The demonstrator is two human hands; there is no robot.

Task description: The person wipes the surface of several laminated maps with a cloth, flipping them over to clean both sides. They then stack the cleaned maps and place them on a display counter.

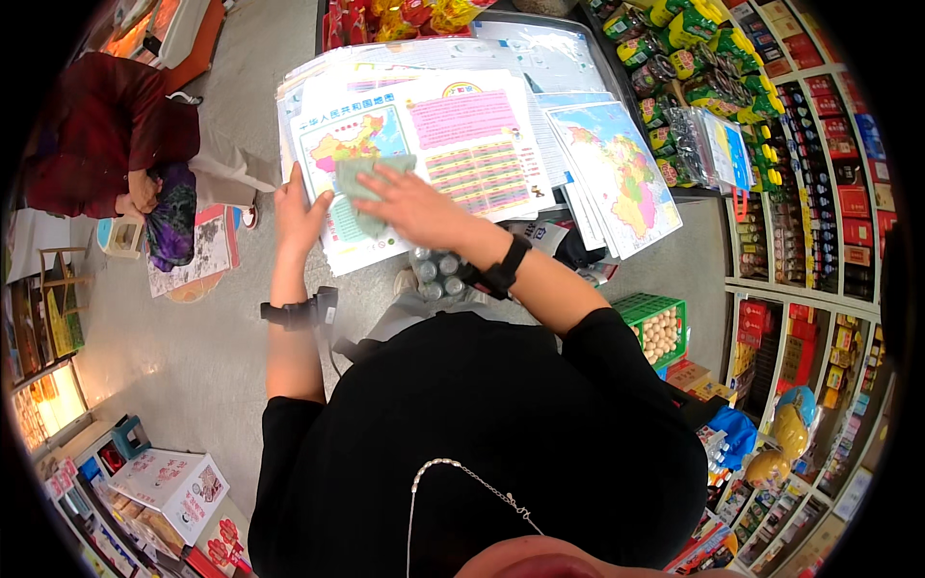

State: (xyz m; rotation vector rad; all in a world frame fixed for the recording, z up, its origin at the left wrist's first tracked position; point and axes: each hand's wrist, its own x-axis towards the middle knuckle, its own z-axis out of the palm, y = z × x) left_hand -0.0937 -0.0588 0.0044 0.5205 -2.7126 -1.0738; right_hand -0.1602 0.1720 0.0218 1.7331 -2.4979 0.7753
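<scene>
A large printed map poster (376,231), with a coloured map on its left half and pink and yellow text blocks on its right, lies at a slant on top of a stack of sheets. On its left half my right hand (409,204) holds a pale green cloth (349,204) against the surface, fingers curved over it. My left hand (301,210) rests at the poster's left edge, thumb apart from the fingers, steadying it. Its fingertips lie along the border. Another map sheet (631,183) sits to the right of the stack, over several more sheets.
Red and yellow snack packets (409,14) sit beyond the stack. Bottles (438,272) stand below the poster's near edge. A green crate (655,328) of eggs is at the right, before stocked shelves (800,299). Another person (111,144) is at the left, holding a purple bag (171,222).
</scene>
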